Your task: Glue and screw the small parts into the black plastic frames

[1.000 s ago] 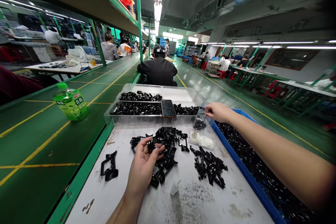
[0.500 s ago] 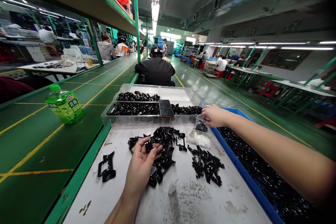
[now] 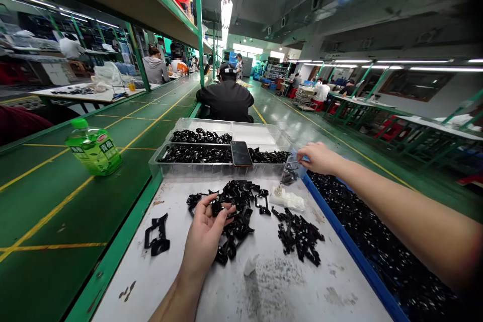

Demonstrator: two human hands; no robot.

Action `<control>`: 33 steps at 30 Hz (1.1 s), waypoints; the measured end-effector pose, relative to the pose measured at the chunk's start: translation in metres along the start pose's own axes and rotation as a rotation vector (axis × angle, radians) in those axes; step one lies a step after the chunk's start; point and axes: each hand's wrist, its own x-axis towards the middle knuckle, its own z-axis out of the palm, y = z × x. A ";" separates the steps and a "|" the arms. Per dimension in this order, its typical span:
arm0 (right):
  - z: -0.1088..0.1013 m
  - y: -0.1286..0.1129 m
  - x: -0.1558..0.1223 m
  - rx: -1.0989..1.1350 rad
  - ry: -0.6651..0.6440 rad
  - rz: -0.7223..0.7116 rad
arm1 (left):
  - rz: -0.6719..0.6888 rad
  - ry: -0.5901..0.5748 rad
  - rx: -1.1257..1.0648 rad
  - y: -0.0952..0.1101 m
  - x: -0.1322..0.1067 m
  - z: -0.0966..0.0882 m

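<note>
My left hand [image 3: 204, 236] is closed around a glossy black plastic part [image 3: 219, 206], held just over the near side of a pile of similar black parts [image 3: 241, 193]. My right hand [image 3: 319, 157] pinches the rim of a small clear plastic box [image 3: 292, 165] with small dark pieces in its bottom; the box is tilted. Below the box lies a white crumpled packet [image 3: 290, 200]. A heap of slim black pieces [image 3: 300, 235] rests to the right on the white tabletop [image 3: 320, 307]. One black frame-shaped part [image 3: 157, 236] lies alone at left.
A clear divided tray [image 3: 196, 170] of black parts stands at the back, a phone [image 3: 240, 154] resting on it. On the right is a blue bin [image 3: 352, 249] full of black pieces. A green bottle [image 3: 96, 151] stands at left. A person in black [image 3: 225, 98] sits ahead.
My right hand has risen slightly, and the clear box in it now tilts more. My left hand keeps its hold on the black part. The whole view has shifted a little.
</note>
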 end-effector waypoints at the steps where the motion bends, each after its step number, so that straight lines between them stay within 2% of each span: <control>1: 0.000 0.002 0.000 0.004 0.000 0.011 | 0.002 -0.002 0.001 0.000 0.000 0.000; 8: 0.008 -0.005 -0.003 0.055 -0.044 -0.005 | 0.021 -0.024 -0.008 -0.003 0.001 -0.001; 13: 0.016 -0.012 -0.005 0.076 -0.022 0.044 | 0.016 -0.043 0.002 -0.002 -0.001 0.000; 19: 0.007 -0.010 -0.013 0.119 0.119 0.112 | 0.018 -0.044 0.016 -0.001 -0.002 0.001; 22: -0.002 -0.015 -0.034 0.158 0.191 0.163 | 0.027 -0.023 0.011 0.001 -0.002 0.001; 25: -0.001 -0.040 -0.076 0.221 0.149 0.133 | 0.027 -0.008 0.002 0.005 -0.003 0.001; 30: 0.030 -0.116 -0.156 0.396 -0.132 -0.078 | 0.007 -0.042 0.013 0.007 -0.003 0.003; 33: 0.055 -0.157 -0.172 0.395 -0.097 -0.093 | 0.006 -0.073 0.031 0.003 -0.004 0.004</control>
